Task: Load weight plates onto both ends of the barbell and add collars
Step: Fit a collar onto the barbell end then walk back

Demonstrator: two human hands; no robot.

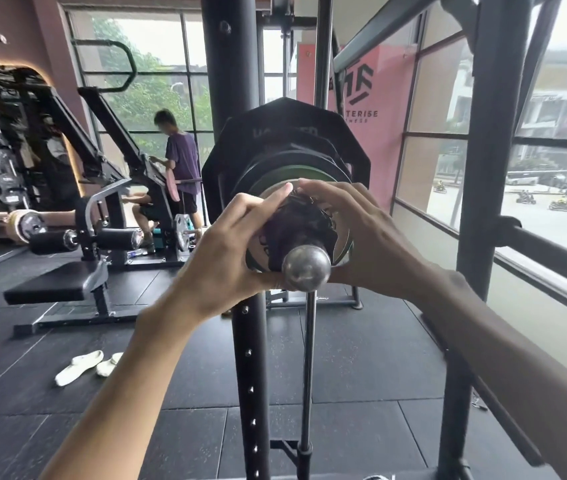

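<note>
Two hands close round a dark collar on the barbell sleeve, whose rounded steel end shines, scuffed, toward the camera. The left hand curls its fingers over the collar with the thumb beneath. The right hand grips it from the other side. Behind the collar sits a green-rimmed plate, then a large, many-sided matte black plate. A black rack upright dotted with holes stands on textured rubber floor mats.
</note>
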